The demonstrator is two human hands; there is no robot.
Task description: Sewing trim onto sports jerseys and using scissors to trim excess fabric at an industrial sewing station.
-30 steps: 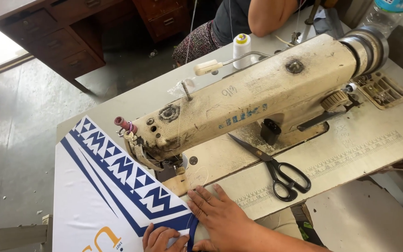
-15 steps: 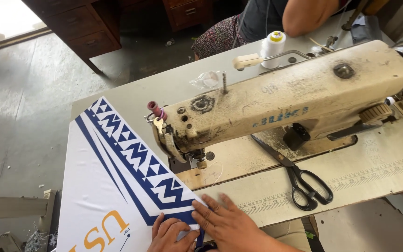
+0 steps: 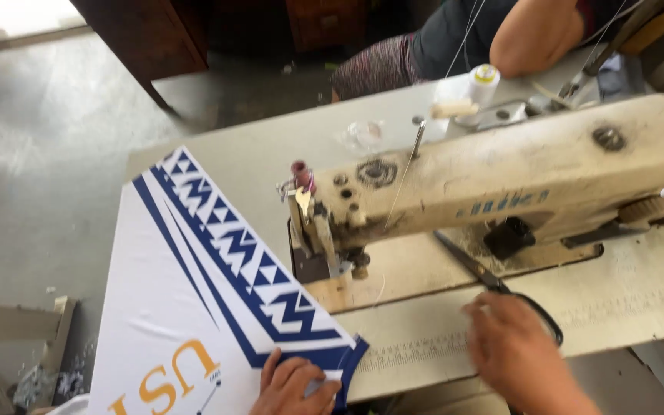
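Observation:
My left hand (image 3: 290, 383) presses flat on the near corner of a white cloth (image 3: 186, 307) with a blue zigzag border and orange letters, spread to the left of the needle. My right hand (image 3: 512, 346) lies over the handles of the black scissors (image 3: 470, 265) on the machine bed, fingers curled down; I cannot tell whether it grips them. The worn cream sewing machine (image 3: 516, 180) stands across the table, its needle end (image 3: 324, 238) next to the cloth's edge.
The table (image 3: 270, 154) carries a white thread cone (image 3: 484, 83) and a small clear item (image 3: 363, 137) behind the machine. Another person (image 3: 516, 34) sits at the far side. Dark wooden furniture (image 3: 155, 38) stands on the grey floor beyond.
My right hand has left the cloth and moved right onto the scissors' handles. The left hand stays on the cloth's corner. The view has shifted left and closer.

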